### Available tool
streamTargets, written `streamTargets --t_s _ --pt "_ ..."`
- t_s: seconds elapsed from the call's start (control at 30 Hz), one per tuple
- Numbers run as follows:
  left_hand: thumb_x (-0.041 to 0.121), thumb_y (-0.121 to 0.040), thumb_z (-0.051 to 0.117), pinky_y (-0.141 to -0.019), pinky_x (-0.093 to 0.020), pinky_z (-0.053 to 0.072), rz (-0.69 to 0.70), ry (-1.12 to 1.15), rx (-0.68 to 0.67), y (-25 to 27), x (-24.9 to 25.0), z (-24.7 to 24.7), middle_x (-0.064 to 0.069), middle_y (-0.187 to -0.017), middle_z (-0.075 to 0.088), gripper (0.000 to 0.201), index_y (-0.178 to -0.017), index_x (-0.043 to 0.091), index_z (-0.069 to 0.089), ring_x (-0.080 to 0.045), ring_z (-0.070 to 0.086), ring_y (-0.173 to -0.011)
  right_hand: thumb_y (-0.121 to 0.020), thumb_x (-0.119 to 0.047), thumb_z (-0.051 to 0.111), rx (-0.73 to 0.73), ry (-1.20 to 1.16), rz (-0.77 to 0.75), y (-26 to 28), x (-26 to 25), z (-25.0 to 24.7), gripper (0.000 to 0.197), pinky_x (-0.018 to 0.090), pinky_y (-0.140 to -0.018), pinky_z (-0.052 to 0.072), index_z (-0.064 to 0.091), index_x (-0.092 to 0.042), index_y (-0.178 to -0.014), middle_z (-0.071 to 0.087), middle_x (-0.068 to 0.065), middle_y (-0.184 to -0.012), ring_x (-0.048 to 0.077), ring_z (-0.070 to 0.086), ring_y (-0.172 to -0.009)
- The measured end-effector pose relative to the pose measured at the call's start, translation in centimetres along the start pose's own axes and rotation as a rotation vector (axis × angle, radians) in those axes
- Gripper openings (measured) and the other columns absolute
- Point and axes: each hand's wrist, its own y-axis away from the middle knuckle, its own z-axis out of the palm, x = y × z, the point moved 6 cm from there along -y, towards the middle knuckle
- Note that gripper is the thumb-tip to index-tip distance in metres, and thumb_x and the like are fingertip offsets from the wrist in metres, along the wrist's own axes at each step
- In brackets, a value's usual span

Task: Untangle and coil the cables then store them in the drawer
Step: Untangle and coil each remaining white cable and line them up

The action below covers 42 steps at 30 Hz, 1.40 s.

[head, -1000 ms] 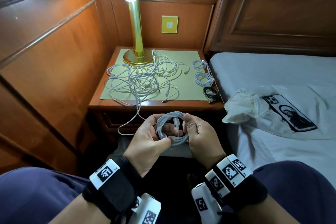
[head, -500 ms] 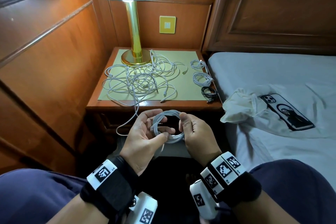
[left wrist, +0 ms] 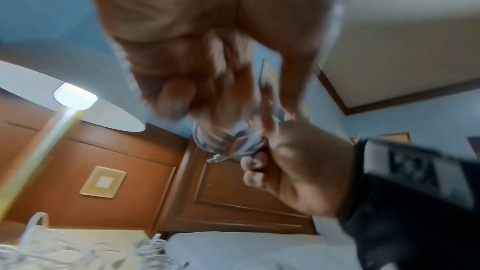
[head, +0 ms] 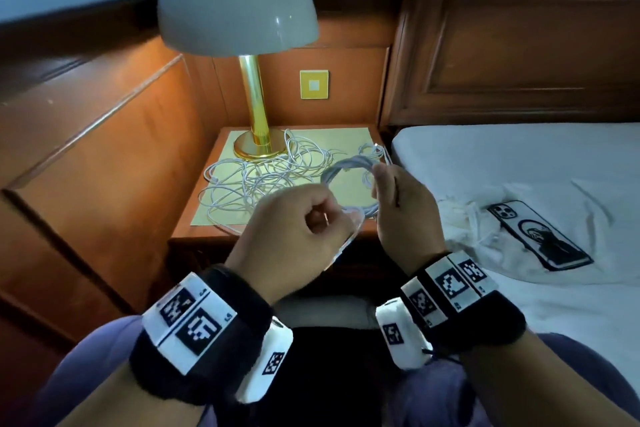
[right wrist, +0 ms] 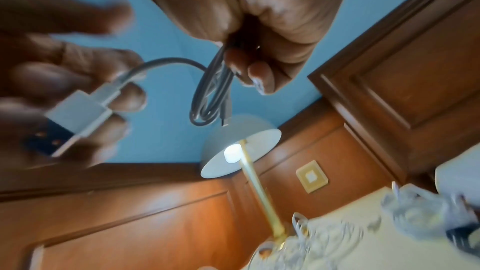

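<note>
A coiled white cable (head: pixel 349 166) is held up in front of the nightstand (head: pixel 207 229). My right hand (head: pixel 388 184) grips the coil's right side, and its loops (right wrist: pixel 213 89) hang from those fingers in the right wrist view. My left hand (head: pixel 318 215) is curled and pinches the cable's free end with the white USB plug (right wrist: pixel 75 110). A tangle of white cables (head: pixel 256 180) lies on the yellow mat beside the lamp base. One small white coil (head: pixel 372 149) shows behind my right hand. The left wrist view is blurred.
A brass lamp (head: pixel 256 104) with a white shade stands at the back of the nightstand. Wood panelling runs along the left. The bed (head: pixel 519 156) on the right carries a phone (head: pixel 540 236) and a white cloth bag (head: pixel 464 218). My knees are at the bottom.
Both hands have risen with the coil from below the nightstand's edge to over its top. The left hand has moved from the loops to the plug end. The head camera has tilted up.
</note>
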Motion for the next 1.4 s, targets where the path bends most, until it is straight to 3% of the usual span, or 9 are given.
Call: streamTargets --t_s 0.07,0.17,0.33,0.43,0.6,0.83,1.07,1.23,1.4 --pt "0.057 -0.081 0.071 -0.053 -0.011 0.042 -0.085 -0.131 -0.268 -2.3 0.7 2.3 0.014 -0.059 0.063 0.038 -0.072 0.021 0.066 0.002 0.055 -0.049 -0.106 -0.039 0.034 0.111 0.008 0.017 -2.1 0.8 -1.4 0.041 0.030 -0.058 0.029 0.046 -0.020 -0.072 0.048 -0.005 -0.062 0.014 0.047 -0.059" --pt "0.058 -0.086 0.066 -0.064 -0.028 0.058 -0.214 -0.073 -0.362 -5.4 -1.4 5.7 0.005 -0.068 0.074 0.041 -0.080 0.018 0.068 -0.005 0.069 -0.056 -0.104 -0.047 0.029 0.186 -0.010 0.022 -3.7 3.1 -2.0 0.042 0.024 -0.053 0.034 0.044 -0.025 -0.072 0.049 -0.005 -0.060 0.015 0.052 -0.058" --pt "0.030 -0.092 0.061 -0.050 -0.026 0.049 -0.682 0.999 -0.182 -7.4 -7.0 12.6 -0.018 -0.087 0.073 0.034 -0.096 -0.004 0.067 -0.021 0.064 -0.062 -0.102 -0.050 0.029 0.173 -0.083 0.036 -4.5 8.3 -0.2 0.042 0.019 -0.052 0.038 0.046 -0.023 -0.075 0.051 -0.005 -0.061 0.009 0.052 -0.053" --pt "0.009 -0.089 0.060 -0.045 -0.020 0.045 -0.761 1.195 -0.149 -9.4 -9.2 14.6 -0.015 -0.085 0.070 0.013 -0.094 0.000 0.068 -0.014 0.060 -0.060 -0.104 -0.047 0.034 0.161 -0.143 0.096 -5.4 10.4 0.5 0.042 0.014 -0.050 0.036 0.047 -0.023 -0.072 0.051 -0.008 -0.058 0.008 0.051 -0.049" --pt "0.008 -0.072 0.066 -0.045 -0.016 0.047 -0.812 1.246 -0.095 -11.4 -11.7 16.2 -0.008 -0.075 0.065 0.015 -0.086 0.003 0.065 -0.008 0.058 -0.054 -0.102 -0.050 0.033 0.149 -0.166 0.214 -6.1 13.3 1.0 0.042 0.028 -0.049 0.043 0.049 -0.024 -0.072 0.052 -0.008 -0.056 0.011 0.054 -0.047" --pt "-0.008 -0.099 0.046 -0.038 -0.020 0.043 -1.034 1.192 -0.132 -11.1 -12.8 19.1 -0.013 -0.080 0.054 0.021 -0.089 0.010 0.045 -0.014 0.044 -0.052 -0.106 -0.039 0.035 0.402 -0.223 0.375 -7.6 16.7 -2.6 0.050 0.019 -0.044 0.040 0.053 -0.001 -0.080 0.052 0.006 -0.058 0.012 0.051 -0.041" --pt "-0.009 -0.090 0.059 -0.042 -0.023 0.049 -0.957 1.085 -0.125 -10.8 -11.5 19.8 -0.019 -0.077 0.060 0.021 -0.078 0.006 0.052 -0.014 0.048 -0.045 -0.100 -0.055 0.037 0.055 -0.544 0.444 -6.0 15.9 0.1 0.057 0.036 -0.047 0.041 0.051 -0.010 -0.070 0.046 0.007 -0.053 0.026 0.045 -0.043" --pt "-0.005 -0.082 0.068 -0.050 -0.027 0.056 -0.779 1.003 -0.119 -11.3 -11.2 18.9 -0.018 -0.076 0.070 0.014 -0.074 0.006 0.069 -0.023 0.064 -0.059 -0.091 -0.060 0.042 -0.192 -0.458 0.555 -4.8 16.0 1.3 0.052 0.034 -0.049 0.040 0.050 -0.014 -0.066 0.041 0.000 -0.048 0.016 0.039 -0.039" --pt "-0.020 -0.075 0.043 -0.067 -0.032 0.062 -0.715 1.202 -0.295 -11.3 -10.2 19.4 -0.034 -0.094 0.069 0.035 -0.093 -0.010 0.071 -0.030 0.069 -0.074 -0.098 -0.055 0.037 -0.209 -0.144 0.495 -5.6 16.1 1.1 0.055 0.036 -0.050 0.044 0.050 -0.010 -0.069 0.046 0.000 -0.049 0.016 0.045 -0.042"
